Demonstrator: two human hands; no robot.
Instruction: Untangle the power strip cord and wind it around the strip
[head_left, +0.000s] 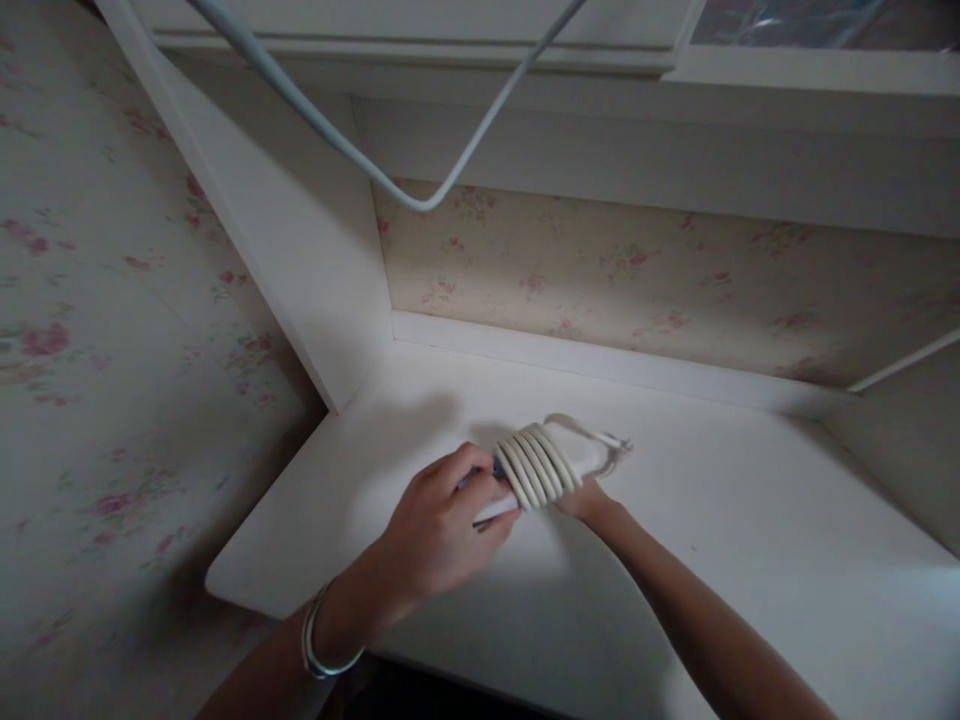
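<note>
My left hand (450,515), a bracelet on its wrist, is closed round the left end of a flat white object. A thick cream cord (538,467) is wound round that object in several tight turns. From its right end sticks out a thin white loop (592,432) with a small shiny tip; I cannot make out what the object is. My right hand (581,500) grips it from below and behind at the right, its fingers mostly hidden. Both hands hold it just above the white desktop (735,480). A bit of blue shows by the left fingers.
A white cable (424,205) hangs in a loop across the upper middle. White cabinets (480,25) overhang the desk. At the left stands a white side panel (277,210) beside floral wallpaper (112,350). The desk has a rounded corner (214,580) at its left front.
</note>
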